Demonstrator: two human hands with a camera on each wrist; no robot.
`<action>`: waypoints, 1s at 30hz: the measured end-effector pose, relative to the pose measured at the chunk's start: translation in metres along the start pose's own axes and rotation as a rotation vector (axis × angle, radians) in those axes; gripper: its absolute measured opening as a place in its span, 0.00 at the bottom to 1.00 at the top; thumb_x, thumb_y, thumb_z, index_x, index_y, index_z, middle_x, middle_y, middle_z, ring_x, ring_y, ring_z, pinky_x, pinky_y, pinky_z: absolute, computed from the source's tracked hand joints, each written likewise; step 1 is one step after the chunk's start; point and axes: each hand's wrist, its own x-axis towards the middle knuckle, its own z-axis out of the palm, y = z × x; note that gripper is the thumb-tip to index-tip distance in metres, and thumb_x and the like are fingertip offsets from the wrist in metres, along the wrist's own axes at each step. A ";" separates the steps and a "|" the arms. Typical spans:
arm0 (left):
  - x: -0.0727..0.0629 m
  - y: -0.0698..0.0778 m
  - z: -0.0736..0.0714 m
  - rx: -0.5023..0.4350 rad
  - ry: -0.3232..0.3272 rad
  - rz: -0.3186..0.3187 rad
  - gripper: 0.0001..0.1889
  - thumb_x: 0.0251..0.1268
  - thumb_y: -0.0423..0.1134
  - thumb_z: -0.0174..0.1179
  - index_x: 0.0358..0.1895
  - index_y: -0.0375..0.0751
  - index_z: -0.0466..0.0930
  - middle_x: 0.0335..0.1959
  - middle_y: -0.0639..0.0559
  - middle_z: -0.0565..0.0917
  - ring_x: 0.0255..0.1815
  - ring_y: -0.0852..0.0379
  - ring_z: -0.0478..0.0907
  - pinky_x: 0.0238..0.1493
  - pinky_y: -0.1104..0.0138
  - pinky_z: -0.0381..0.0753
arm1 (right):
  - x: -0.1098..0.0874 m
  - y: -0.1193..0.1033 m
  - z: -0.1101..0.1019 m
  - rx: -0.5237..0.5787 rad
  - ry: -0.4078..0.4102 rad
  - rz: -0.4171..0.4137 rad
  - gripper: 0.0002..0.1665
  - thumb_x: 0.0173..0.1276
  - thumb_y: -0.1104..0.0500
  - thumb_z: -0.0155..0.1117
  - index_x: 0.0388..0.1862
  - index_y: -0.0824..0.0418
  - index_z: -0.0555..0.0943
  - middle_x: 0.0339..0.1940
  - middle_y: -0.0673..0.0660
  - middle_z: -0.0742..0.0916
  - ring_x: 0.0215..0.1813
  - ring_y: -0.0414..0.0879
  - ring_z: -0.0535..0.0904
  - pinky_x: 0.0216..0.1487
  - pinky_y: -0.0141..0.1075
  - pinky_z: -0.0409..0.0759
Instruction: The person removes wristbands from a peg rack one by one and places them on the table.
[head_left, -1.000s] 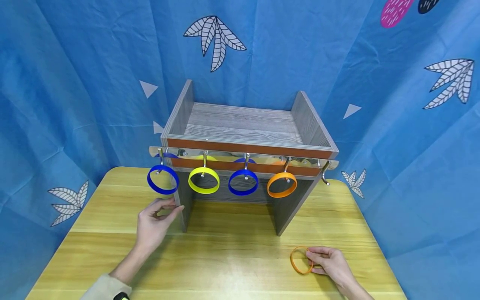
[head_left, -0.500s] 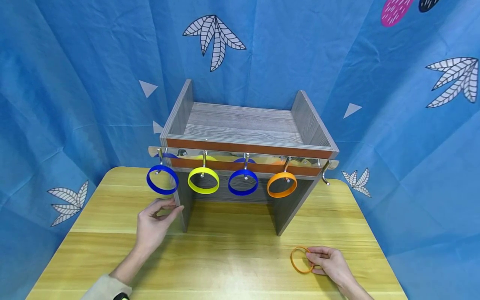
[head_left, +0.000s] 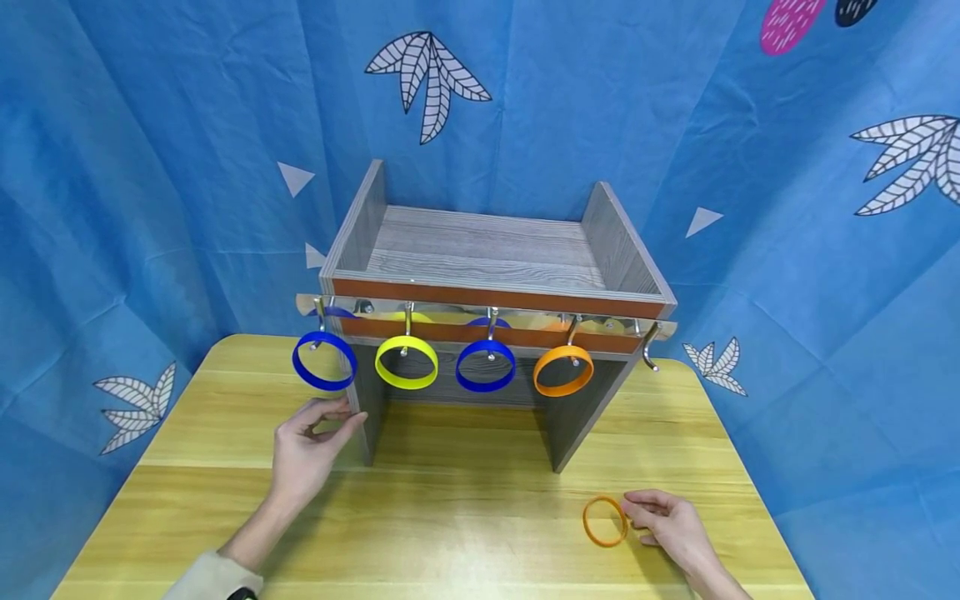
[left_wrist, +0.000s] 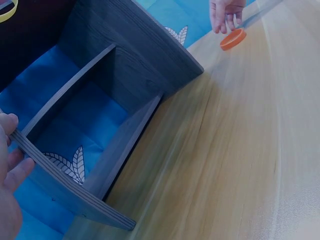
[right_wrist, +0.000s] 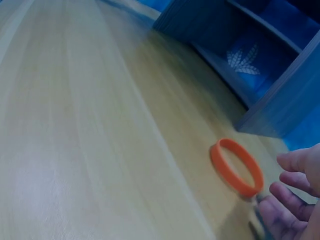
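My left hand (head_left: 303,454) pinches the front edge of the left side panel (head_left: 367,442) of a grey wood-grain shelf, thumb on one face and fingers on the other. At the right, my right hand (head_left: 671,529) is beside an orange silicone wristband (head_left: 586,523), its fingers loosely bent and holding nothing. In the right wrist view a small gap shows between the fingertips and the wristband (right_wrist: 227,174), which is tilted, low at the tabletop. Along the shelf's front hang a blue wristband (head_left: 298,367), a yellow one (head_left: 407,384), another blue one (head_left: 486,387) and another orange one (head_left: 562,391), each on a metal hook.
The rightmost metal hook (head_left: 649,350) carries no band. The shelf (head_left: 487,242) stands at the back of a wooden table (head_left: 450,533). Blue patterned cloth (head_left: 562,100) surrounds the table at the back and sides.
My right hand has let go of the orange wristband and drawn slightly to the right of it. The left hand keeps its grip on the shelf panel.
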 end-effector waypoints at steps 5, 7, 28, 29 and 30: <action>0.000 0.001 0.000 -0.002 0.000 -0.013 0.11 0.56 0.19 0.74 0.41 0.31 0.89 0.38 0.72 0.86 0.39 0.75 0.85 0.37 0.77 0.92 | -0.006 -0.012 -0.004 0.056 -0.002 -0.051 0.25 0.74 0.58 0.71 0.63 0.72 0.81 0.43 0.56 0.93 0.40 0.42 0.89 0.40 0.35 0.94; -0.001 0.001 -0.001 -0.002 -0.001 -0.014 0.11 0.56 0.19 0.74 0.41 0.31 0.89 0.38 0.72 0.86 0.39 0.75 0.85 0.38 0.77 0.92 | -0.009 -0.020 -0.004 0.075 0.004 -0.071 0.26 0.74 0.57 0.72 0.63 0.72 0.81 0.45 0.57 0.93 0.42 0.42 0.90 0.43 0.36 0.95; 0.000 0.004 -0.001 0.003 -0.006 -0.024 0.11 0.56 0.20 0.74 0.42 0.32 0.89 0.38 0.74 0.86 0.38 0.76 0.85 0.37 0.77 0.92 | -0.044 -0.090 0.010 0.396 0.060 -0.417 0.08 0.74 0.64 0.70 0.50 0.62 0.89 0.38 0.47 0.93 0.38 0.40 0.91 0.44 0.38 0.96; 0.000 0.004 -0.001 0.004 -0.006 -0.025 0.11 0.56 0.20 0.74 0.42 0.32 0.89 0.38 0.74 0.86 0.38 0.76 0.85 0.37 0.77 0.92 | -0.045 -0.092 0.011 0.411 0.062 -0.436 0.08 0.74 0.65 0.69 0.50 0.63 0.89 0.38 0.47 0.93 0.38 0.40 0.91 0.44 0.39 0.96; 0.000 0.004 -0.001 0.005 -0.005 -0.026 0.11 0.56 0.20 0.74 0.42 0.32 0.89 0.38 0.74 0.86 0.38 0.76 0.85 0.37 0.77 0.92 | -0.047 -0.095 0.011 0.424 0.064 -0.456 0.08 0.74 0.66 0.69 0.50 0.63 0.89 0.38 0.47 0.93 0.38 0.40 0.91 0.43 0.39 0.96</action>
